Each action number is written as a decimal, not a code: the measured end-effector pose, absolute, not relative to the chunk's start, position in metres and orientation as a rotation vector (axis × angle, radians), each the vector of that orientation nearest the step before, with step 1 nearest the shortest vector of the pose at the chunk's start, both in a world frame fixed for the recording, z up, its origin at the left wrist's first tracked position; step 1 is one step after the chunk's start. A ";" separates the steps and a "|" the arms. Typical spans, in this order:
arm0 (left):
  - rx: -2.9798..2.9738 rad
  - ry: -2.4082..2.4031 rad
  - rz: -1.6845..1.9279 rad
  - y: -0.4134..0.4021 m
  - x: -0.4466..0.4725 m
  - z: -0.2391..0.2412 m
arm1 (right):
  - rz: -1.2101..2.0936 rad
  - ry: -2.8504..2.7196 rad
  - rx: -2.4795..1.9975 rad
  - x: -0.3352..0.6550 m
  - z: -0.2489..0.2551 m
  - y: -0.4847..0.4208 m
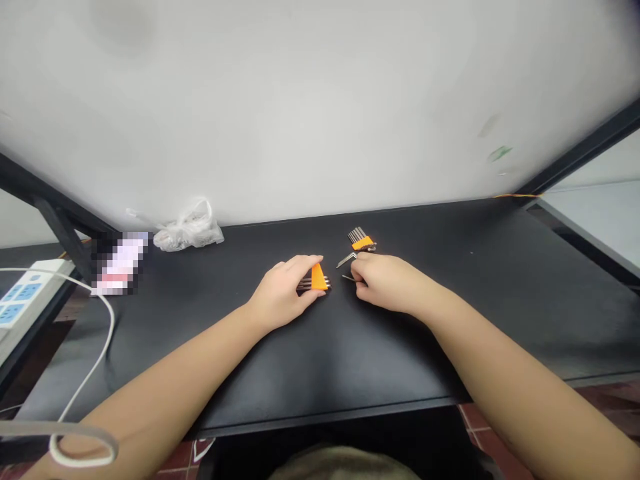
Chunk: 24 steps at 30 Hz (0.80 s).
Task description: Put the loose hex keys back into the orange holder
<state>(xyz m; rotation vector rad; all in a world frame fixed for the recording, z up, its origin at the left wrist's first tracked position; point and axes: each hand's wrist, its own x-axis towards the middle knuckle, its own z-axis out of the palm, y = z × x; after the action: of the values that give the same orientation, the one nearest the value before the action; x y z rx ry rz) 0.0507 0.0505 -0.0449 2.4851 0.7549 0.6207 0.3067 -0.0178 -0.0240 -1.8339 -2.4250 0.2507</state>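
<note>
My left hand [284,293] is closed around an orange hex key holder [319,277], thumb and fingers at its two ends. Several metal keys pass through the holder, their ends showing on both sides. To the right, my right hand [383,280] is curled shut on a thin metal hex key [349,278] that pokes out toward the holder. Bent hex keys [346,260] show just beyond its knuckles; whether the hand touches them I cannot tell. Behind it lies a second orange holder [363,243] with several keys fanned out.
The black table [320,373] runs to a pale wall [320,120]. At the back left lies a crumpled clear plastic bag [190,229], near a blurred-out pinkish item [120,263]. A white power strip [27,300] and a loose white cable [111,327] are at far left.
</note>
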 end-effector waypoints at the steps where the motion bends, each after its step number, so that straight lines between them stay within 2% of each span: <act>1: 2.486 0.750 0.624 0.051 0.051 -0.045 | 0.274 -2.412 -1.799 0.305 -0.023 -0.019; 6: 2.491 0.743 0.618 0.051 0.051 -0.045 | 0.382 -2.320 -1.543 0.300 -0.022 -0.020; 14: 2.487 0.731 0.615 0.050 0.052 -0.046 | 0.288 -2.351 -1.361 0.300 -0.029 -0.019; 24: 2.506 0.728 0.627 0.049 0.051 -0.045 | 0.257 -2.346 -1.379 0.301 -0.019 -0.024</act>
<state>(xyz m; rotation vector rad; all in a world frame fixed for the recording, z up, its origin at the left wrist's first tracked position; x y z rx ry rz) 0.0514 0.0492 -0.0452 2.5060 0.7284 0.6271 0.3014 -0.0244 -0.0195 -1.3788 -2.3459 0.2573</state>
